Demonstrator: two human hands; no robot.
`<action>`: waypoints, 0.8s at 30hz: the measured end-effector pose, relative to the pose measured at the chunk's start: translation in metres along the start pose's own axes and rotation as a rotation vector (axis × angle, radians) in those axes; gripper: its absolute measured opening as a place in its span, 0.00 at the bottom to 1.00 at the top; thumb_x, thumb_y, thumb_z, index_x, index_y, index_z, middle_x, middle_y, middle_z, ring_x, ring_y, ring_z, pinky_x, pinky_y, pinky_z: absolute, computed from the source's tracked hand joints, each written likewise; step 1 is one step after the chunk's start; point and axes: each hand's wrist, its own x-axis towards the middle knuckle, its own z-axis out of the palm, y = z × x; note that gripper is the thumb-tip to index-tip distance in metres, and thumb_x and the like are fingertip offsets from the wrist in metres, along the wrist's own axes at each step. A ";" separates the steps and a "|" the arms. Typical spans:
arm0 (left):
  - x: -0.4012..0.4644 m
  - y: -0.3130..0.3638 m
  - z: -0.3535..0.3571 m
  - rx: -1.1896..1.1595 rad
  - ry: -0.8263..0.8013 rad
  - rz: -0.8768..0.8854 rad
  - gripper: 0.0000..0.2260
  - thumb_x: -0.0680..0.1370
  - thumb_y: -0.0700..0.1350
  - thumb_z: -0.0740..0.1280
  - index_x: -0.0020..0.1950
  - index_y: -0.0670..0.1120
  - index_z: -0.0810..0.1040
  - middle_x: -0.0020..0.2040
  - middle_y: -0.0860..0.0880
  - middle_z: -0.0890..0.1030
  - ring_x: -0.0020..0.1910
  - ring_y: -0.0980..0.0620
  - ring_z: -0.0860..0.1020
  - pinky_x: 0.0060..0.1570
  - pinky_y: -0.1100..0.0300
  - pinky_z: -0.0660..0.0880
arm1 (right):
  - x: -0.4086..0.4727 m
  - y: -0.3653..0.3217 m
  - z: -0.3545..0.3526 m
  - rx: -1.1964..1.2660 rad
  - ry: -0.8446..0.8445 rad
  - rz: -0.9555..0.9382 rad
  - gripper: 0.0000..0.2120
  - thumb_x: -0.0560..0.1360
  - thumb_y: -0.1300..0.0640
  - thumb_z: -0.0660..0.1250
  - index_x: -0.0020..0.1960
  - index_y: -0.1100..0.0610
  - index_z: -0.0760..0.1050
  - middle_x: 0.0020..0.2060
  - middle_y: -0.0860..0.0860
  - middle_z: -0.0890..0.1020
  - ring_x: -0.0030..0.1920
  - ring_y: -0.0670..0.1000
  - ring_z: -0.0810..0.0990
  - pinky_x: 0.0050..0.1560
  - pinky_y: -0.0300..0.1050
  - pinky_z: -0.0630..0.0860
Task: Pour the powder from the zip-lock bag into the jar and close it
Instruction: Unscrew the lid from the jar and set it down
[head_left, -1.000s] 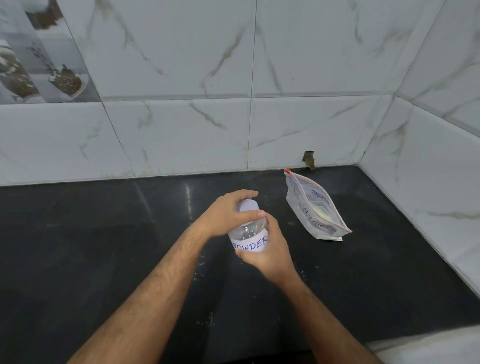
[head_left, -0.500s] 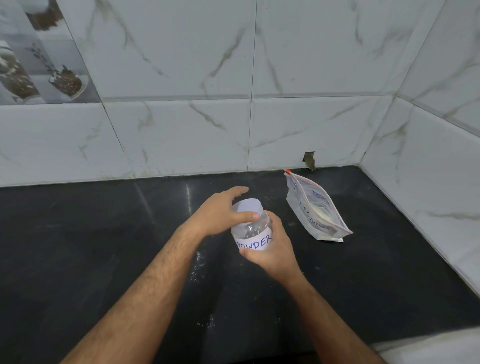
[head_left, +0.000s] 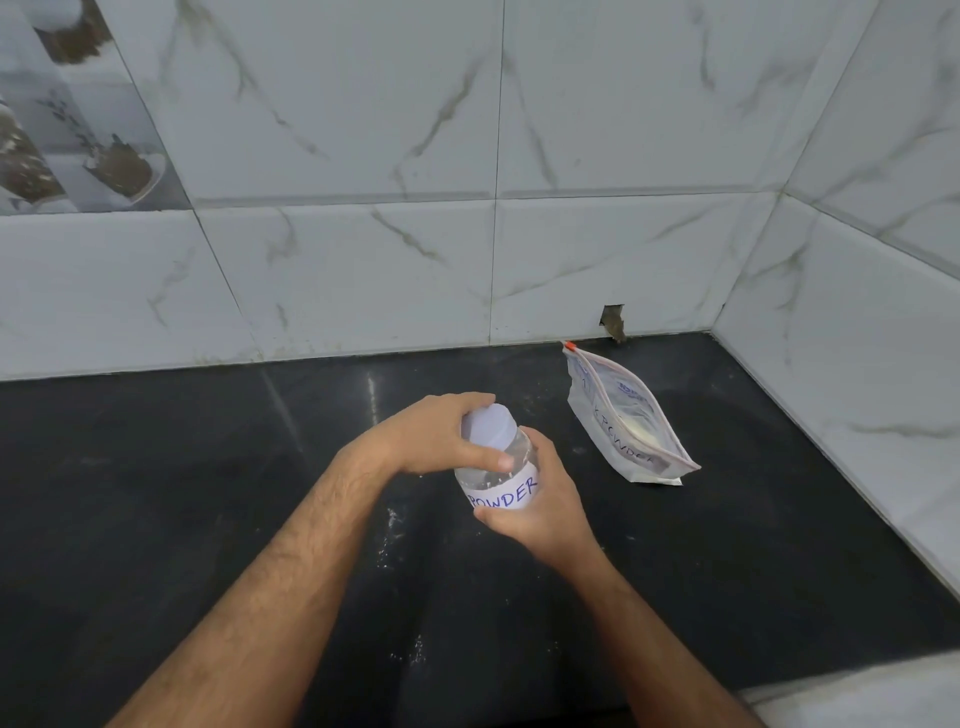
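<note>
Jar (head_left: 497, 467): above the counter (head_left: 156, 493), centre, between both hands. Zip-lock bag (head_left: 623, 421): on the counter, right of the jar, near the back wall (head_left: 363, 270).

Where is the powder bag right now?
The zip-lock bag lies on the black counter, right of the jar, near the tiled corner.

A: What can't we read here?
B: jar (head_left: 496, 467): label's first letter hidden, its near side behind the right hand (head_left: 540, 506). lid (head_left: 488, 425) partly under the left hand (head_left: 431, 436).
A: The bag?
B: zip-lock bag (head_left: 626, 421) lettering too blurred. Patterned tile (head_left: 67, 119) far left cut by the edge.
</note>
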 end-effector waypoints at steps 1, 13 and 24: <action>0.001 -0.001 -0.002 0.030 -0.018 -0.006 0.37 0.65 0.66 0.74 0.71 0.56 0.70 0.67 0.56 0.76 0.60 0.54 0.77 0.57 0.56 0.77 | -0.001 0.000 0.000 -0.001 -0.004 0.000 0.44 0.60 0.52 0.83 0.67 0.36 0.62 0.61 0.39 0.76 0.59 0.44 0.79 0.54 0.36 0.80; 0.004 0.001 -0.004 -0.198 0.070 -0.135 0.21 0.69 0.62 0.74 0.56 0.53 0.78 0.51 0.55 0.82 0.50 0.55 0.82 0.51 0.57 0.79 | -0.004 0.006 0.001 -0.098 0.036 0.007 0.48 0.59 0.50 0.84 0.73 0.45 0.63 0.61 0.39 0.73 0.63 0.45 0.74 0.62 0.41 0.75; 0.016 -0.092 0.054 -1.265 0.146 -0.538 0.21 0.79 0.62 0.62 0.61 0.47 0.73 0.54 0.38 0.83 0.50 0.40 0.85 0.44 0.49 0.84 | -0.014 0.008 -0.007 0.080 0.134 0.039 0.38 0.59 0.57 0.83 0.61 0.37 0.69 0.59 0.41 0.78 0.58 0.41 0.80 0.58 0.41 0.80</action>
